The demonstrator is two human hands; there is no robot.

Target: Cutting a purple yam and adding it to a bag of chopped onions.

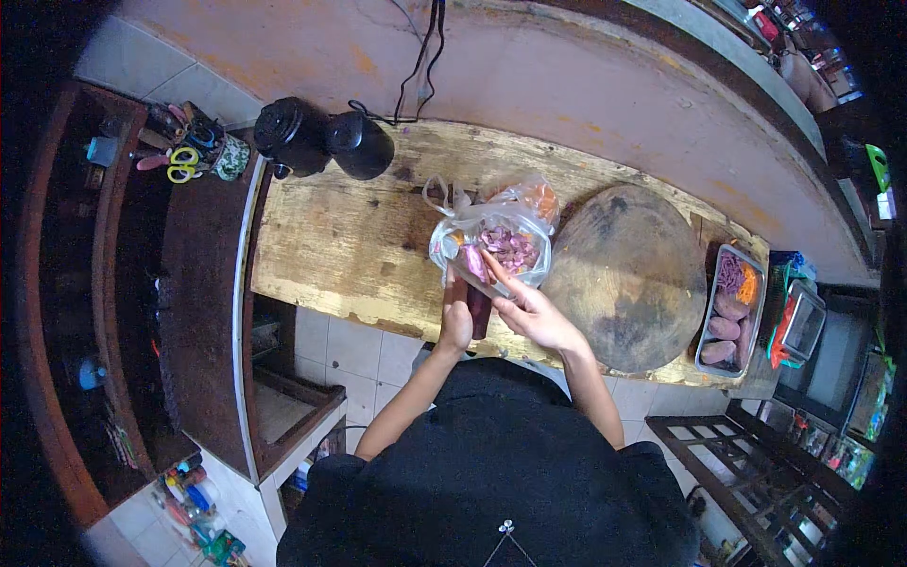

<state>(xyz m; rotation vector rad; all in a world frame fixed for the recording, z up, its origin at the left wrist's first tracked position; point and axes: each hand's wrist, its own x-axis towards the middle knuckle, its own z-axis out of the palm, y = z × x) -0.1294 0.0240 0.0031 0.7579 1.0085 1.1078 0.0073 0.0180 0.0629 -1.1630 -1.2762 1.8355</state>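
Before me on the wooden table stands an open clear plastic bag (544, 264) with purple root peelings (511, 248) and a few orange bits inside. My left hand (457, 319) is at the bag's near edge, against a broad-bladed knife with a dark red-brown handle (480, 312). A purple piece (473, 262) lies on or just over the blade, partly covered by fingers. My right hand (528, 312) reaches in from the other side, index finger stretched to that purple piece and thumb apart from it. Part of the blade is hidden between my hands.
A round wooden chopping board (631, 283) lies to the right. Beyond it, a metal tray (730, 312) holds purple roots and purple and orange shreds. Behind the open bag is a bag with orange contents (535, 198). Two black appliances (326, 142) stand at the back left.
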